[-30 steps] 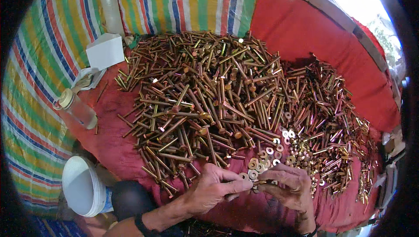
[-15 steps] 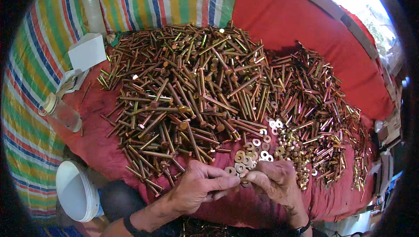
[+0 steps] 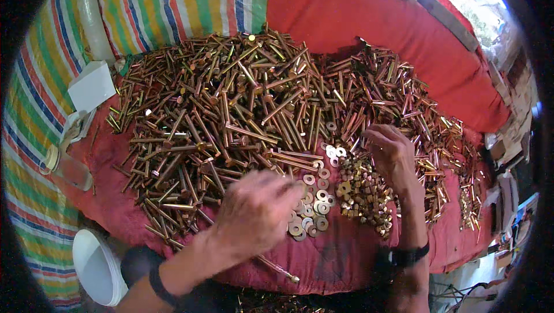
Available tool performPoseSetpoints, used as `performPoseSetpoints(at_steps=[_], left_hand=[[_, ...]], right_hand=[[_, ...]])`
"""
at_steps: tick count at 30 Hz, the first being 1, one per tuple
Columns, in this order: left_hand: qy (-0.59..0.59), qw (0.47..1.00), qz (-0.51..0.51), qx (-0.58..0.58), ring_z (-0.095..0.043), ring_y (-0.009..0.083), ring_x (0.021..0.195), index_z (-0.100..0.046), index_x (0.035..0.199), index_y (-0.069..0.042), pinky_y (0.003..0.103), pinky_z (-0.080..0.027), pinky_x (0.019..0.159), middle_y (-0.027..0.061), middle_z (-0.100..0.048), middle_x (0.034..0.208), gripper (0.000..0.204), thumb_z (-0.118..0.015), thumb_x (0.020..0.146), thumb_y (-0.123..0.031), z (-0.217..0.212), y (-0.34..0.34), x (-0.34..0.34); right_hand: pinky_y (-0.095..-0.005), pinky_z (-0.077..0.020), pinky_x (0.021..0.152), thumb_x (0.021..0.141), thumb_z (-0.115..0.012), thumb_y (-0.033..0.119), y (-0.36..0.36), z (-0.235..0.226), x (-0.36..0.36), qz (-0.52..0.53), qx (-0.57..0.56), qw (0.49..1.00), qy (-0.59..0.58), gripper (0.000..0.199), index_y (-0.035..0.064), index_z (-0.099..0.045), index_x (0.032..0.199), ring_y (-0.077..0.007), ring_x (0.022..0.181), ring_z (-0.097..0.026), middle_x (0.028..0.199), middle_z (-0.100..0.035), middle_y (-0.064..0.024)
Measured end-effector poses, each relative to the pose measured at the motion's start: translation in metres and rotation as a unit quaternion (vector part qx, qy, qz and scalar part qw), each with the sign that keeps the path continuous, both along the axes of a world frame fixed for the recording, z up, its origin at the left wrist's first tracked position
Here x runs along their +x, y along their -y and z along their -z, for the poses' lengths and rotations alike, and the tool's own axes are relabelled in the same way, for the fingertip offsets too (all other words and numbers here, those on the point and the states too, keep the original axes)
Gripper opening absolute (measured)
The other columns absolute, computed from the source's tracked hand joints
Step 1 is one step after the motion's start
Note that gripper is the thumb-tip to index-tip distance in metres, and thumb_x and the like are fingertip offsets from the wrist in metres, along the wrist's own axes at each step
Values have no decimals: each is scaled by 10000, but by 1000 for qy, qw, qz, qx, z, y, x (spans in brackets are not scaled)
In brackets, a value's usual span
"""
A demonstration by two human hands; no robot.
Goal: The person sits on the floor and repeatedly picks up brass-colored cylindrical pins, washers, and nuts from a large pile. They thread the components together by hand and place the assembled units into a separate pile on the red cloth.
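Observation:
My left hand (image 3: pixel 254 212), smeared by motion, is over the near edge of the long brass-coloured bolts (image 3: pixel 225 102), beside flat washers (image 3: pixel 309 197). Its fingertips blur together, so I cannot tell whether anything is in them. My right hand (image 3: pixel 393 154) reaches over the right side of a heap of small nuts (image 3: pixel 363 192), close to shorter bolts (image 3: pixel 398 82). Its fingers are loosely bent and apart from the thumb side, with nothing visible in them. Below my left wrist, a single bolt with a nut on its end (image 3: pixel 278 269) lies on the red cloth.
Red cloth (image 3: pixel 340 255) lies under the heaps. On the left are a white tub (image 3: pixel 98 267), a clear jar with a pale lid (image 3: pixel 74 171) and a white box-like piece (image 3: pixel 92 86). Striped sheeting (image 3: pixel 173 1) rises behind. Boards (image 3: pixel 447 21) edge the right back.
My hands, together by the washers before, have parted: the left moved up and left, the right up and right over the nuts. A nutted bolt now shows on the near cloth. The view has shifted.

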State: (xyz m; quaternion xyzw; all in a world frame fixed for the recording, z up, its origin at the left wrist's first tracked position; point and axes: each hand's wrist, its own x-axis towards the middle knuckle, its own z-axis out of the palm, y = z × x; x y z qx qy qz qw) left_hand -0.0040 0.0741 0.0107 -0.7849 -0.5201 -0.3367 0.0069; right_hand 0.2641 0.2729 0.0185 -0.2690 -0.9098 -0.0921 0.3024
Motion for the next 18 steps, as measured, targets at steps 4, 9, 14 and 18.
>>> performPoseSetpoints(at_steps=[4,9,14,18], left_hand=[[-117,992,8,51,-662,347,1141,-697,1160,50,474,-492,1035,199,-716,1141,351,-610,837,-57,13,-56,-1],[-186,981,17,47,-622,344,1209,-689,1139,69,536,-377,1148,210,-695,1135,368,-606,805,-62,31,-84,3],[-194,980,9,-32,-669,308,1126,-710,1119,-5,562,-376,1175,140,-686,1064,291,-631,846,-71,34,-79,-2],[-192,980,18,42,-718,300,989,-710,1068,-17,592,-416,1157,128,-692,1030,240,-639,844,-67,40,-76,-1]], right_hand=[[-455,-532,1057,732,-636,-52,-35,17,0,14,37,993,114,577,80,-708,1289,-339,1246,-632,1334,-693,-128],[-448,-478,1098,795,-610,46,-47,19,-2,25,22,983,182,516,131,-726,1290,-341,1301,-555,1363,-649,-102],[-458,-489,1068,794,-617,100,-50,15,6,40,8,976,216,411,124,-776,1172,-358,1215,-583,1207,-664,-131],[-466,-534,990,802,-643,123,-43,15,6,65,55,972,218,401,80,-725,1193,-383,1140,-629,1185,-665,-166]])
